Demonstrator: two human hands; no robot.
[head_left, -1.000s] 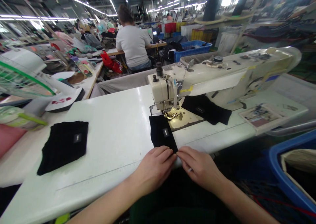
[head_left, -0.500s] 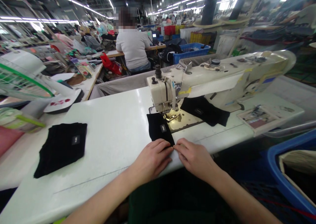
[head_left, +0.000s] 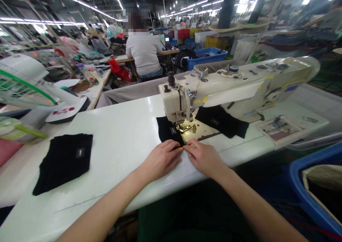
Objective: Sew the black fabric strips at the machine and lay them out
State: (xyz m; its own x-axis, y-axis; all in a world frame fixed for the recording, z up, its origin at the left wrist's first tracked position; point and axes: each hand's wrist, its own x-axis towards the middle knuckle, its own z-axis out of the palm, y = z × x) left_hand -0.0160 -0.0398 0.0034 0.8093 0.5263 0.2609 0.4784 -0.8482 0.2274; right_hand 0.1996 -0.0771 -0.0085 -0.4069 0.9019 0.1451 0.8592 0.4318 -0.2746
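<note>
A black fabric piece [head_left: 166, 130] with a small dark label lies at the presser foot [head_left: 184, 126] of a cream sewing machine [head_left: 176, 99]. My left hand [head_left: 164, 158] pinches its near edge, fingers bent and partly resting on the cloth. Close beside it, my right hand [head_left: 201, 156] pinches the near right corner, its fingertips almost meeting the left ones. The exact grip at the corner is hidden by the fingers. Behind the needle, another labelled black piece [head_left: 221, 121] lies on the machine bed.
A stack of black labelled pieces [head_left: 65, 163] lies on the white table [head_left: 120, 128] at left. Beyond it stand a fan [head_left: 24, 80] and a green-lidded container [head_left: 18, 131]. A blue bin [head_left: 296, 178] is at right. A person [head_left: 144, 50] sits ahead, facing away.
Both hands have moved forward, toward the machine, with the black fabric piece between them. The fabric's label now sits closer to the presser foot.
</note>
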